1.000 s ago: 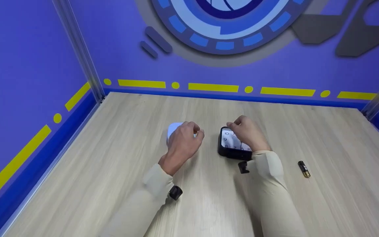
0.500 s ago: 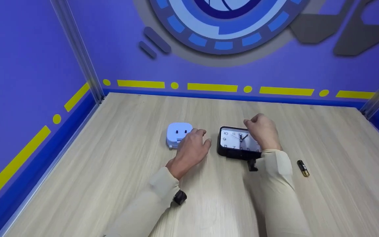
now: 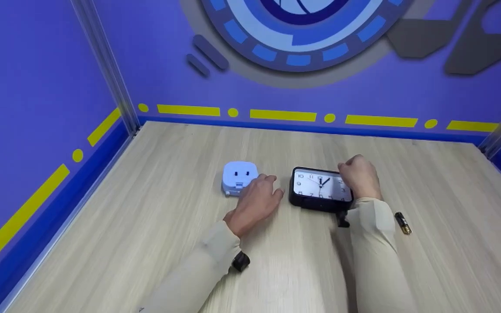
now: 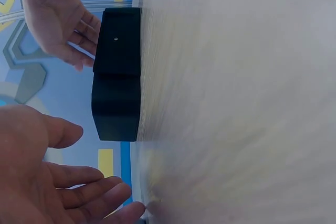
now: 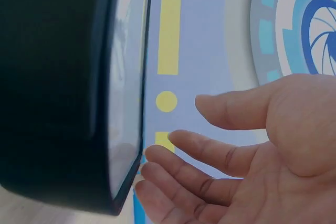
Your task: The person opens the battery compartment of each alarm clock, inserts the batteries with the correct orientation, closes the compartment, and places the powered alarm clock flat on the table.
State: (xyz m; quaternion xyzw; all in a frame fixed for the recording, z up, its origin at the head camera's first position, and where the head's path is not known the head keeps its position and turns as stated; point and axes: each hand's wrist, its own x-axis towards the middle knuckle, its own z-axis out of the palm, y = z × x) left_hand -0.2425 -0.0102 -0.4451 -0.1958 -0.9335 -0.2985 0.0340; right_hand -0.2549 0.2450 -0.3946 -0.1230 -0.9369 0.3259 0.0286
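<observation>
In the head view, a black, rounded-rectangular clock lay face up on the wood-grain table, between a glossy pale-blue case (one corner hidden behind the left hand) and a black-and-gold battery. The right hand covered the clock's right end. In the left wrist view, that hand's fingers stretched loosely, thumb wide apart. In the right wrist view, gently bent fingers and a separated thumb hung beside the clock.

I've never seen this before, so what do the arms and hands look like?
They're a person's: left hand and right hand, both ungloved. The left sleeve and right sleeve are long, cream and wrinkled toward the cuffs. The left wrist attachment and right wrist attachment are small and black.
</observation>
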